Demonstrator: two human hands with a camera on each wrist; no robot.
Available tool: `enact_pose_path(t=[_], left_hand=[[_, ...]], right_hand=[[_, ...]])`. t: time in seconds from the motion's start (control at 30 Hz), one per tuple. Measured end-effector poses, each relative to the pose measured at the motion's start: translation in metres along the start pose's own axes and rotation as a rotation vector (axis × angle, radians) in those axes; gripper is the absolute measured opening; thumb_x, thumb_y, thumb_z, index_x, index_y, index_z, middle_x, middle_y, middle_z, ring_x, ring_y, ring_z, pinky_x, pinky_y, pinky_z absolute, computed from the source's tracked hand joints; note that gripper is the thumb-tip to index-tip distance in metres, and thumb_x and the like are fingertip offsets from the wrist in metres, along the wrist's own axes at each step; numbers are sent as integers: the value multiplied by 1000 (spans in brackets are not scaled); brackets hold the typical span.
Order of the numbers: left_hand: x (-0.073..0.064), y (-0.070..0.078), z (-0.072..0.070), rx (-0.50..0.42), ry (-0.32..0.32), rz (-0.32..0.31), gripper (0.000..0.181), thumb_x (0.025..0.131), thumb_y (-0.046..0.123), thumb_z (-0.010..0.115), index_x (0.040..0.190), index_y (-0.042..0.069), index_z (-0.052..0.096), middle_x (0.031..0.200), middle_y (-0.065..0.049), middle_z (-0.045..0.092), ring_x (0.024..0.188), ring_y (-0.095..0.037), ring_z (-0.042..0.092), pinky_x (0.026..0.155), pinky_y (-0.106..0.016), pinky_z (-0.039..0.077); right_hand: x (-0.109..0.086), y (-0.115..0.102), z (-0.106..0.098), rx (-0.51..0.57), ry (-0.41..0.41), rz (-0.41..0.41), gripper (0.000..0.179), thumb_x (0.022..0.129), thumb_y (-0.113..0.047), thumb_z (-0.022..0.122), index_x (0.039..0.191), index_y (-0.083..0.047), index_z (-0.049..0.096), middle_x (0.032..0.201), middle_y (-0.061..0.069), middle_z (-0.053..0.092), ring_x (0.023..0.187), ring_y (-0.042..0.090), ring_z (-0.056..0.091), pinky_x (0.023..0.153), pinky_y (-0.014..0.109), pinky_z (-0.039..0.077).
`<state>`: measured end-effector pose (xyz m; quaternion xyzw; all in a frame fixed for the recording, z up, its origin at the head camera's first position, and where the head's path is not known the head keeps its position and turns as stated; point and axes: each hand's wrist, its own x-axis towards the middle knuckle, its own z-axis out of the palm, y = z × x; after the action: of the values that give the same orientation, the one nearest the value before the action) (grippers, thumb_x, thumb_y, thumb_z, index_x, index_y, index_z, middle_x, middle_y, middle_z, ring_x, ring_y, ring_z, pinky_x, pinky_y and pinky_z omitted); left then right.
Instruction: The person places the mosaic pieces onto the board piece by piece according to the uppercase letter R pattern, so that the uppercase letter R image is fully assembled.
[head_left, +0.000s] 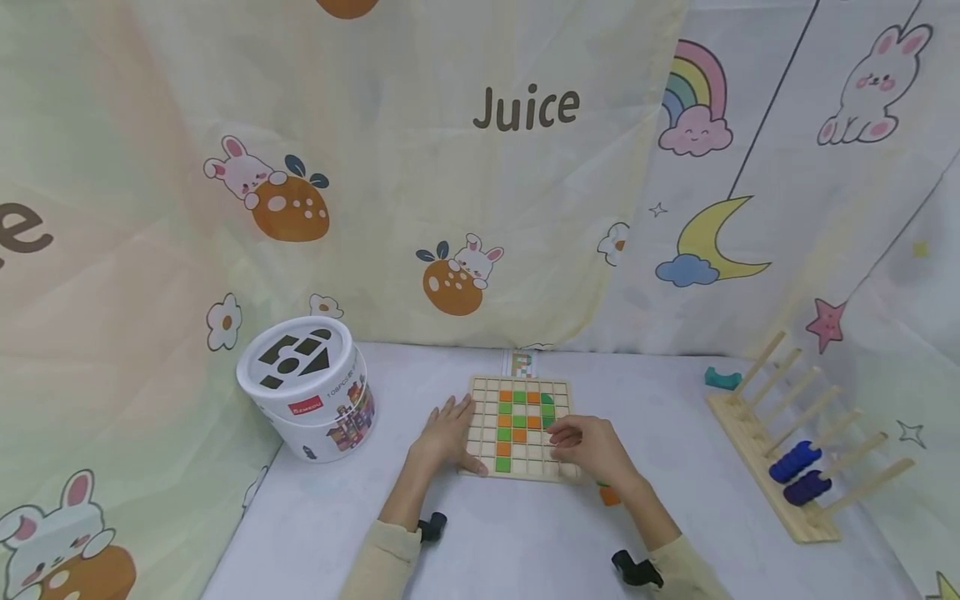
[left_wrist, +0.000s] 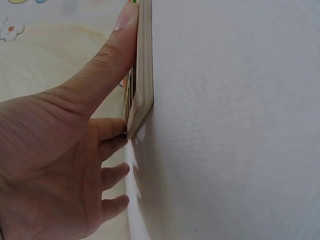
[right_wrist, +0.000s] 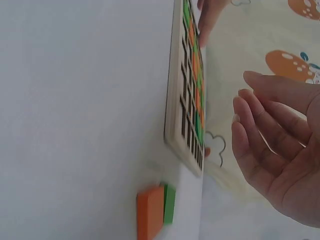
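A square wooden grid board [head_left: 483, 408] lies on the table, with orange and green tiles [head_left: 503, 434] set in its cells in a P-like shape. My left hand [head_left: 446, 435] rests at the board's left side, fingers stretched along the edge; its thumb [left_wrist: 105, 62] lies straight over the near edge. Above the board's right part hovers my right hand [head_left: 596, 446], fingers loosely bent. In the right wrist view nothing shows between those fingertips. Beside the board's near right corner lie a loose orange block [right_wrist: 151, 212] and a green block [right_wrist: 170, 204], partly behind it.
A white lidded bucket [head_left: 307, 383] with shape cutouts stands at the left. At the right is a wooden peg rack [head_left: 776, 475] with blue and purple pieces [head_left: 795, 461] on it. A teal piece [head_left: 722, 379] lies behind the rack. A small pattern card [head_left: 521, 362] sits behind the board.
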<state>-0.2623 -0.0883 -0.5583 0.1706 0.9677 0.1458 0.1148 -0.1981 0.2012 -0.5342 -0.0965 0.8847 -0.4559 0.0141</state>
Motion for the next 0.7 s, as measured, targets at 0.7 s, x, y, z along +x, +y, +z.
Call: enact_pose_path(t=[0.7], left_hand=[[3, -5, 6, 21, -2, 3, 138, 57, 61, 95, 164, 4, 29, 173, -14, 22, 159, -40, 16, 128, -60, 16]], right_hand=[[-30, 49, -44, -212, -57, 176, 38, 72, 2, 90, 104, -13, 78, 97, -4, 76, 90, 16, 70, 82, 41, 62]])
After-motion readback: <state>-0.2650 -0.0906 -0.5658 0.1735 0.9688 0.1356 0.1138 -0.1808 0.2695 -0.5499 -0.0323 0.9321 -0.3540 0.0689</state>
